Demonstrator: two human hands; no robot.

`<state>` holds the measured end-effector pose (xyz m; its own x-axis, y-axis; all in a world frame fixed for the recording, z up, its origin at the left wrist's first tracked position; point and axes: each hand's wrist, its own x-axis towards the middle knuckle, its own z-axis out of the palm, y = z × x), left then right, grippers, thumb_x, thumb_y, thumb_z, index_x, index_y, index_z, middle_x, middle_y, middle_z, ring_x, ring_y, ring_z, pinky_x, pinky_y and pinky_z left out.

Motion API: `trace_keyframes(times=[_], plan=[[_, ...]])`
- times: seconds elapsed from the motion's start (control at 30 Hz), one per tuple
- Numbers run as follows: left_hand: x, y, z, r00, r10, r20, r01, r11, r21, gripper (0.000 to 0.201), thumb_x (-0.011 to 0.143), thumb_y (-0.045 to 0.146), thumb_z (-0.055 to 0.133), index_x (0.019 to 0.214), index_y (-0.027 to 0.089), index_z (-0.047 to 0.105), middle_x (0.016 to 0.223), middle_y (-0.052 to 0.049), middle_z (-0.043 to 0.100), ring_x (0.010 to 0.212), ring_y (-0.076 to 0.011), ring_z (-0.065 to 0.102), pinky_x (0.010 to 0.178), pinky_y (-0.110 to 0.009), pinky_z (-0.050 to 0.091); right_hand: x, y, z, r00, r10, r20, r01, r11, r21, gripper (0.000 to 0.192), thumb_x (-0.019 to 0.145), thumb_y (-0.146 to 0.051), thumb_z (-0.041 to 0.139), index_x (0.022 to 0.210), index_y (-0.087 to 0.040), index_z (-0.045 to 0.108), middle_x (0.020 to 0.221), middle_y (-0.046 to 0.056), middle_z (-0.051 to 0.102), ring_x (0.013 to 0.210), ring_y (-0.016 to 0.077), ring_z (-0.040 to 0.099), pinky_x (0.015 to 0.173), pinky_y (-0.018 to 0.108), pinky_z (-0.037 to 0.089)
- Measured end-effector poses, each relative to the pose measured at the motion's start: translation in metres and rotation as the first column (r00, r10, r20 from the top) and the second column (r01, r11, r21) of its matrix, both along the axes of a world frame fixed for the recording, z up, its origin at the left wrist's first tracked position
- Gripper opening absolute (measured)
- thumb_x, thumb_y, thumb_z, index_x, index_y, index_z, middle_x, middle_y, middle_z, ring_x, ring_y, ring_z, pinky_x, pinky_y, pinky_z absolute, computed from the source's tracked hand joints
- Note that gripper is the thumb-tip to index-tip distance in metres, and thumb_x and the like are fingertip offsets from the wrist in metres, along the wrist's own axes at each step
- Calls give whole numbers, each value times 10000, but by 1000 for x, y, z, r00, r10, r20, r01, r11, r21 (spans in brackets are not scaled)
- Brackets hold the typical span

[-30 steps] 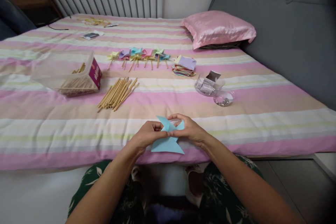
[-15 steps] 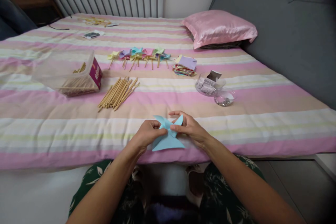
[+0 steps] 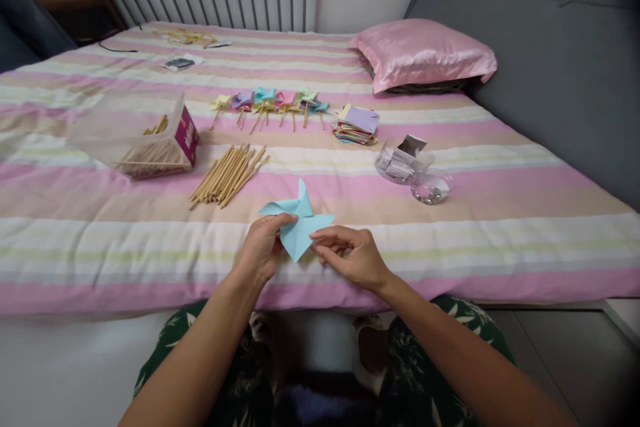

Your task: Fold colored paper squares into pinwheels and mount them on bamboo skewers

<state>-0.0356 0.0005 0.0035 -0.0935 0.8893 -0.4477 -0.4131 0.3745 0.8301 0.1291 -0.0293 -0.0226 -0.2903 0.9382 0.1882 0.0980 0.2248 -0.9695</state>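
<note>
A light blue paper pinwheel (image 3: 299, 230) is held above the front of the bed, with two of its corners folded in toward the middle and the lower part lying flat. My left hand (image 3: 263, 240) pinches it at the centre, thumb on top; the fingers behind are hidden. At the right edge of the paper, my right hand (image 3: 353, 253) has thumb and forefinger closed at the lower side of a point. Just beyond lies a bundle of thin wooden sticks (image 3: 227, 177).
A clear plastic box (image 3: 157, 153) holds more sticks. Finished pinwheels (image 3: 265, 103) lie in a row beside a stack of coloured paper (image 3: 357, 123). Clear tubs (image 3: 431, 187) with small metal parts stand right. A pink pillow (image 3: 427, 57) lies behind. Someone's leg (image 3: 30, 20) shows far left.
The pinwheel has turned and moved up and left in my hands. My right hand has gone from its folded corner to the lower right edge, while my left thumb now presses the centre.
</note>
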Motion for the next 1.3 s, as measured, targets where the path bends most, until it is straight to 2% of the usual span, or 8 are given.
trace_keyframes(times=[0.1,0.2,0.37,0.63,0.7,0.83,0.9,1.3], plan=[[3,-2,2,998,-35,47,36,999,-30,176,511,167,725,602,149,575,515,34,560,457,-100,487,456,-230,339,-5,0,-5,1000,-11,1,11,1000,14,178,768,-300,631,929,-266,699,844,7,715,607,144,656,561,280,534],[6,-4,3,996,-72,59,73,997,-17,174,506,180,727,580,148,572,514,30,567,457,-102,490,454,-233,328,-6,1,-6,999,-50,4,50,998,26,147,743,-332,668,865,-269,720,776,0,722,594,152,648,552,280,529],[9,-7,3,994,-105,6,105,994,0,206,500,205,736,496,152,537,418,50,497,394,-77,426,425,-224,285,-8,1,-6,989,-113,-95,106,992,-72,147,721,-357,691,801,-237,715,674,6,705,533,160,646,512,284,531],[13,-10,-2,986,-164,-36,166,983,82,135,582,209,694,512,136,605,464,14,576,421,-84,467,452,-214,335,-10,1,-3,969,-225,-106,209,968,-142,170,731,-355,676,708,-191,641,600,7,643,527,171,659,465,249,504],[14,-11,-4,986,-164,-35,166,981,97,141,592,207,701,511,137,609,473,12,584,432,-85,478,463,-211,348,-10,1,-2,966,-238,-99,225,965,-133,166,733,-344,673,695,-189,628,651,17,649,536,169,660,463,246,502],[17,-11,-4,986,-165,-8,165,980,112,135,594,195,716,510,138,627,477,14,588,443,-79,486,472,-199,360,-10,0,-5,952,-297,-77,290,953,-93,164,737,-327,662,684,-179,616,1020,74,638,522,119,635,491,261,519],[18,-11,-4,986,-164,-3,163,981,106,140,587,188,723,496,141,627,462,21,575,432,-73,477,463,-195,354,-10,1,-6,944,-325,-47,322,944,-72,161,734,-323,660,684,-178,613,1105,82,607,502,95,610,503,268,526],[20,-15,-5,978,-118,-171,140,982,123,122,558,231,762,542,142,679,524,11,621,483,-80,506,497,-194,378,-10,2,-6,924,-383,0,383,921,-68,178,734,-308,644,655,-158,591,1077,85,619,494,81,598,498,247,517]])
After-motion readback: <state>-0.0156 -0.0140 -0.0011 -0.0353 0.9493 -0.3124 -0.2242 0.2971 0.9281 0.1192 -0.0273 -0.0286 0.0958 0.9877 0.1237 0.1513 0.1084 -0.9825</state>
